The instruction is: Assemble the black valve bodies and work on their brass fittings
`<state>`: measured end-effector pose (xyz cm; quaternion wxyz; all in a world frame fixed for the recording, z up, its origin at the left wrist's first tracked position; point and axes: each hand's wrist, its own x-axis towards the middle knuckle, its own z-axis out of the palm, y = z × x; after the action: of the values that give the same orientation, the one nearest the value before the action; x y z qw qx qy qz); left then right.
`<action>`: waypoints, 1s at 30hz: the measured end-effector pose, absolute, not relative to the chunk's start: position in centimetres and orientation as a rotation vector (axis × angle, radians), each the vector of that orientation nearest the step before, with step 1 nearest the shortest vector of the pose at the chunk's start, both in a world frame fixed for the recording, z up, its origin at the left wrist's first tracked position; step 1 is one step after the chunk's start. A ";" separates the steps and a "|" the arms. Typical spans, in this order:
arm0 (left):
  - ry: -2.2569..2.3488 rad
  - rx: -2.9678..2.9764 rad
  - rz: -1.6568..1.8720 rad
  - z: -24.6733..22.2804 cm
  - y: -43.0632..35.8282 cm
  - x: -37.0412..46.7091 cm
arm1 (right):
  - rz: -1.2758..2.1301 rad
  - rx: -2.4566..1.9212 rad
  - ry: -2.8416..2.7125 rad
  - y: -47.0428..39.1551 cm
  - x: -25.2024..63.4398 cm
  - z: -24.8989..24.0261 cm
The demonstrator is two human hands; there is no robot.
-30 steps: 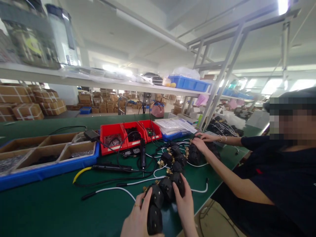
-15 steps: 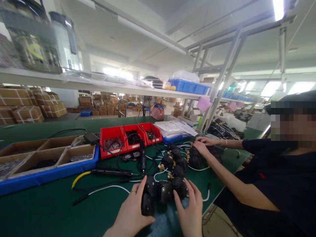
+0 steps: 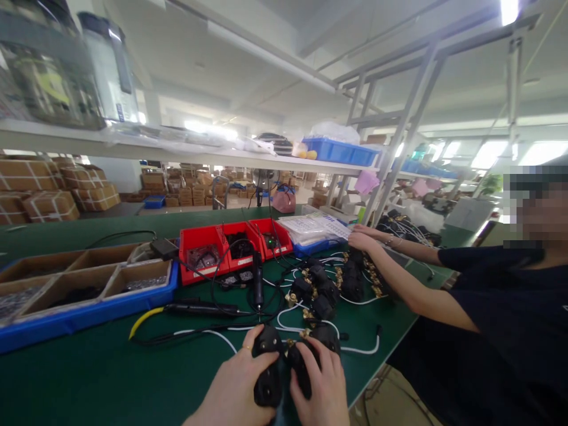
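My left hand [image 3: 233, 381] is closed around the left side of a black block-shaped housing [image 3: 267, 387] at the front of the bench, with another black housing [image 3: 267, 340] touching it just behind. To the right, my right hand [image 3: 323, 378] curls its fingers over a black housing [image 3: 300, 370]. One more black housing [image 3: 327, 336] sits behind those fingers, partly covered. Brass fittings show between the housings. Beyond my hands lies a cluster of similar black housings [image 3: 325, 296] with brass fittings and white cables.
Two black electric screwdrivers [image 3: 199, 307] [image 3: 258, 278] lie near red parts bins [image 3: 202, 234]. A blue divided tray [image 3: 89, 310] of small parts stands left. At right, a co-worker's hands [image 3: 366, 239] reach over more housings and papers. A shelf [image 3: 199, 151] spans above.
My right hand has moved left and closed over a housing. The housings in front of me have shifted closer to my left hand. The co-worker's hands have moved slightly back.
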<state>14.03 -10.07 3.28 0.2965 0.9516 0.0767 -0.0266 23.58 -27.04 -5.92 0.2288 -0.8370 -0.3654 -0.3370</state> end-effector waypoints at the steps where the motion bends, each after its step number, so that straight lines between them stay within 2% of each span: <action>1: 0.232 2.532 -0.069 3.1 -10.1 13.9 | -0.902 -2.266 -1.044 -27.7 23.6 -6.1; 9: 0.284 2.441 -0.112 2.5 -10.4 15.4 | -0.368 -2.031 -1.233 -34.9 24.9 -5.8; 16: 0.230 2.402 -0.030 1.2 -11.7 17.3 | -0.692 -2.087 -0.991 -36.1 26.2 -8.6; 23: 0.069 2.476 -0.343 4.4 -9.5 17.5 | -0.502 -1.971 -1.035 -36.0 26.9 -10.1; 26: 0.060 2.456 -0.278 5.0 -9.8 17.4 | -0.470 -1.910 -1.012 -35.1 26.6 -10.1; 30: 0.041 2.359 -0.116 3.2 -10.2 16.9 | -0.505 -1.807 -0.978 -33.7 26.2 -10.2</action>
<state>16.90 -10.19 3.23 0.3797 0.9238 0.0162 -0.0456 26.21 -33.66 -10.17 0.4908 -0.7441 -0.4028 -0.2079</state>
